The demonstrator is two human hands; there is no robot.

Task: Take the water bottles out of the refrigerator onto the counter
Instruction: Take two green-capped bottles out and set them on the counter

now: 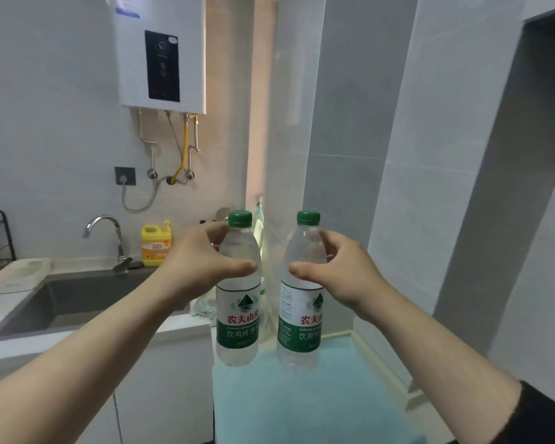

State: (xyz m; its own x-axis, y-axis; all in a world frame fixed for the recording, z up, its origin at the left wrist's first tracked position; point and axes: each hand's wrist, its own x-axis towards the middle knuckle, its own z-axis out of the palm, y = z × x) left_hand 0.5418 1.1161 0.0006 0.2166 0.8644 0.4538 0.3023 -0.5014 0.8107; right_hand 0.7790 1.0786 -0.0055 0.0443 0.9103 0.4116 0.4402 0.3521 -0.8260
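Observation:
Two clear water bottles with green caps and green-and-white labels are held upright side by side. My left hand grips the upper body of the left bottle. My right hand grips the upper body of the right bottle. Both bottles hang just above a low surface covered with a light blue cloth. The counter with its sink lies to the left. No refrigerator interior shows.
A grey sink with a chrome faucet sits left. A yellow detergent bottle stands behind the sink. A crumpled rag lies on the counter edge. A water heater hangs on the wall; a tiled wall rises at right.

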